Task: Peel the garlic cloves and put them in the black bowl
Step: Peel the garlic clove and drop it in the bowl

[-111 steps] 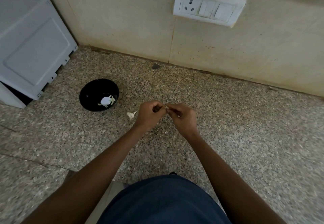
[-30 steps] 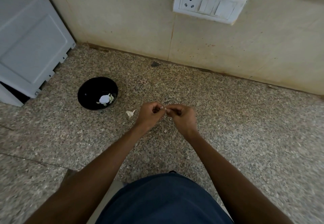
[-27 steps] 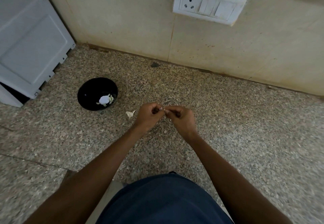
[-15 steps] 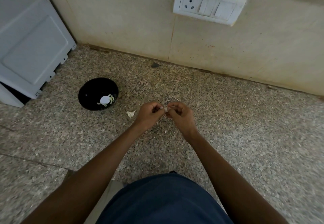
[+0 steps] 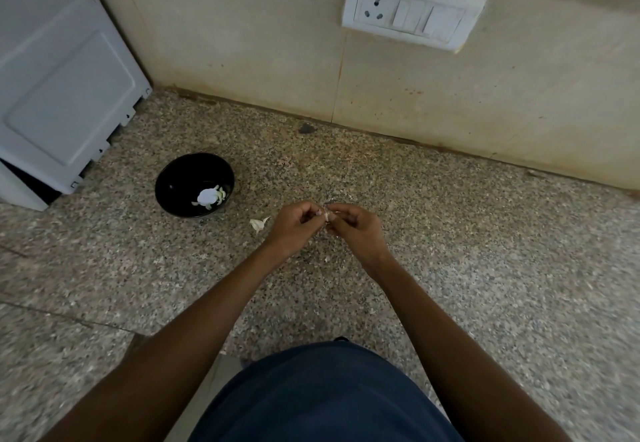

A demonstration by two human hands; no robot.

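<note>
A: Moved since earlier? Little; left hand [image 5: 294, 225] and right hand [image 5: 358, 230] stayed fingertip to fingertip, both pinching garlic clove [image 5: 327, 215] above bench [image 5: 485, 251].
B: Black bowl [image 5: 180, 182]? Left of hands, peeled pieces inside

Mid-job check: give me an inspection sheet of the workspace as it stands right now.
Surface: speckled granite counter.
Job's things: round black bowl holding pale peeled garlic pieces; small garlic clove pinched between both hands.
Clutter: white garlic skin scrap on the counter beside the bowl.
Grippers: left hand and right hand both pinch the clove.
Cables: nothing seen.
Surroundings: beige tiled wall, white socket-and-switch plate, white appliance at left.
</note>
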